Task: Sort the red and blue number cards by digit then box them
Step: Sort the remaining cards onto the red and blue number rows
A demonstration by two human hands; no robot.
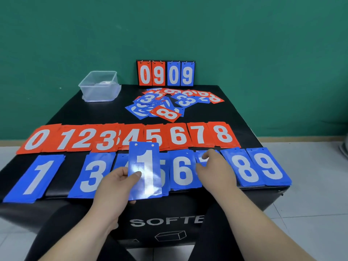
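Left grip point(116, 182) pinches the blue 1 card point(145, 166) over mid-row, well apart from the 1 pile point(35, 178) at far left; swept across low, it may scatter the 3 pile point(92, 176); right grip point(212, 168), fingers loose, rests on the 7 pile point(200, 153) and may skew it.

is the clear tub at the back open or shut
Open: the clear tub has a bare rim with no lid on top. Nothing red or blue shows through its walls.
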